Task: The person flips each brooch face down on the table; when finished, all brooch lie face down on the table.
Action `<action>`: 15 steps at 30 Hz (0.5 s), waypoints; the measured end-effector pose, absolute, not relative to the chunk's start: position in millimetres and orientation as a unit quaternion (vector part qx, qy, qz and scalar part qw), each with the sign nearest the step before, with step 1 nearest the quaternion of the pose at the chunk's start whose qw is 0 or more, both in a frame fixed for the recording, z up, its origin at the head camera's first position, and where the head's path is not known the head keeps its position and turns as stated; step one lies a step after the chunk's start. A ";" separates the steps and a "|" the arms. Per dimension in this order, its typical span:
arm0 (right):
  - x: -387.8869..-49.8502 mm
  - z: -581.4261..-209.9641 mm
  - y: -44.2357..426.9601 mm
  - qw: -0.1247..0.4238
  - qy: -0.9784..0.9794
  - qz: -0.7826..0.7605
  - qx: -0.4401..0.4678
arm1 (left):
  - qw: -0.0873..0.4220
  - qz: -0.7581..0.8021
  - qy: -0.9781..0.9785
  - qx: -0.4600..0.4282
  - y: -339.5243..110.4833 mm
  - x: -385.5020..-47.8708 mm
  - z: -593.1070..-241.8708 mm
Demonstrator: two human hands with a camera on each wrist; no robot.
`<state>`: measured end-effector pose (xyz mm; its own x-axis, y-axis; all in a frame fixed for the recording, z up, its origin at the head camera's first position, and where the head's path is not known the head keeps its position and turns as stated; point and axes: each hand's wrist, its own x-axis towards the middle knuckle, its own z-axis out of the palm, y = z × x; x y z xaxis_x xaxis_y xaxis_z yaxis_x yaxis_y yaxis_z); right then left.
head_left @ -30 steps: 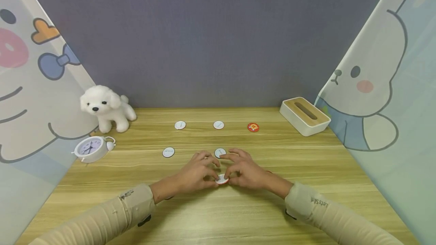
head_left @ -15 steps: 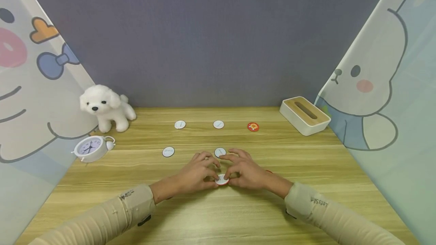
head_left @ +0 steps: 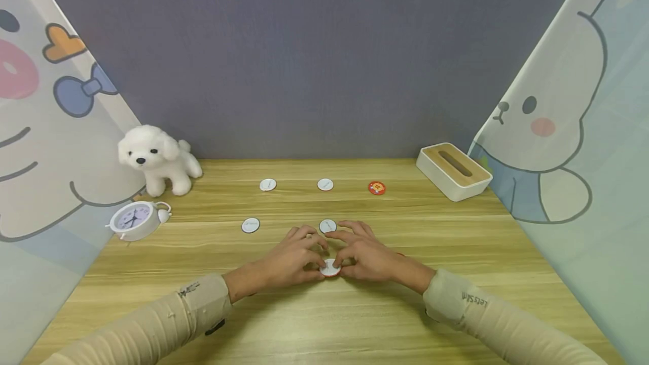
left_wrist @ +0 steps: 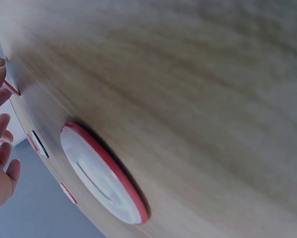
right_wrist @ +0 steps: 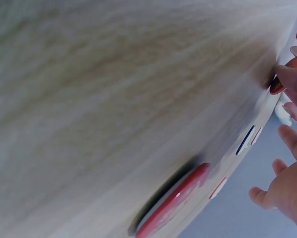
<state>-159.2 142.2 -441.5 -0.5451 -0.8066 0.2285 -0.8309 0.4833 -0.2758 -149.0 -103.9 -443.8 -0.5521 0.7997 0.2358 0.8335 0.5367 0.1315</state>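
Observation:
In the head view, my left hand (head_left: 298, 258) and right hand (head_left: 366, 257) meet at the middle of the wooden table. Between them they pinch one round disc (head_left: 330, 267) with a white face and red rim. Its orange-red underside shows in the right wrist view, where the disc (right_wrist: 285, 77) is tilted off the tabletop. Just beyond my right fingers lies a white disc with a dark rim (head_left: 327, 226). Beneath my left wrist is a white, red-rimmed disc (left_wrist: 104, 173). A red-faced disc (right_wrist: 173, 203) lies under my right wrist, almost hidden in the head view.
Farther back lie two white discs (head_left: 268, 185) (head_left: 325, 185) and a red patterned disc (head_left: 377, 187). Another white disc (head_left: 250, 225) lies left. A plush dog (head_left: 159, 159) and alarm clock (head_left: 137, 221) stand at left, a tissue box (head_left: 453, 172) at back right.
The pinched disc has tipped slightly, so more of its white face shows in the head view. Both hands stay almost in place around it.

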 end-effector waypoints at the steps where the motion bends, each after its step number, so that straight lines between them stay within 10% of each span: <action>1: -158.7 -441.1 142.2 0.032 -0.861 0.177 0.476 | 0.073 -0.114 -0.873 -0.468 -103.9 -148.7 -443.7; 15: -154.7 -440.7 146.2 0.011 -0.866 0.147 0.478 | 0.043 -0.090 -0.869 -0.484 -111.4 -151.4 -441.4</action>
<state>-154.7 146.2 -440.7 -0.5437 -0.8240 0.1591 -0.8304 0.5008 -0.2442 -151.4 -111.4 -441.4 -0.5275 0.8339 0.1621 0.8495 0.5152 0.1139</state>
